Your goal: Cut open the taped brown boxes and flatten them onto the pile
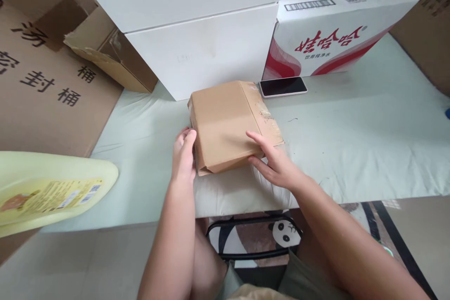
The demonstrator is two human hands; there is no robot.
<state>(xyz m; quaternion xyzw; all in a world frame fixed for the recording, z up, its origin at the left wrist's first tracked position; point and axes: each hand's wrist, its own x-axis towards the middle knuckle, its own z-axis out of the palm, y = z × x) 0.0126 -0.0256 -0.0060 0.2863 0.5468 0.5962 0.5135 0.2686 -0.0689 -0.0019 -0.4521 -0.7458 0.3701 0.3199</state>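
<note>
A small brown cardboard box [225, 126] is in front of me on the pale green cloth. Clear tape and torn, scuffed patches show along its right side. My left hand [183, 152] grips the box's left side near the front corner, thumb on top and the other fingers mostly hidden. At the near right corner, my right hand [276, 161] holds the box between a finger laid on its top and the thumb at its front edge. Just beyond the box's far right corner lies a phone [283, 86] with a dark screen.
White cartons [207, 51] stand behind the box, alongside a red and white water carton [326, 37]. An open cardboard box [130, 65] and a large printed carton [45, 84] are at left. A yellow jug [59, 187] sits near left. The cloth-covered surface [358, 145] extends right.
</note>
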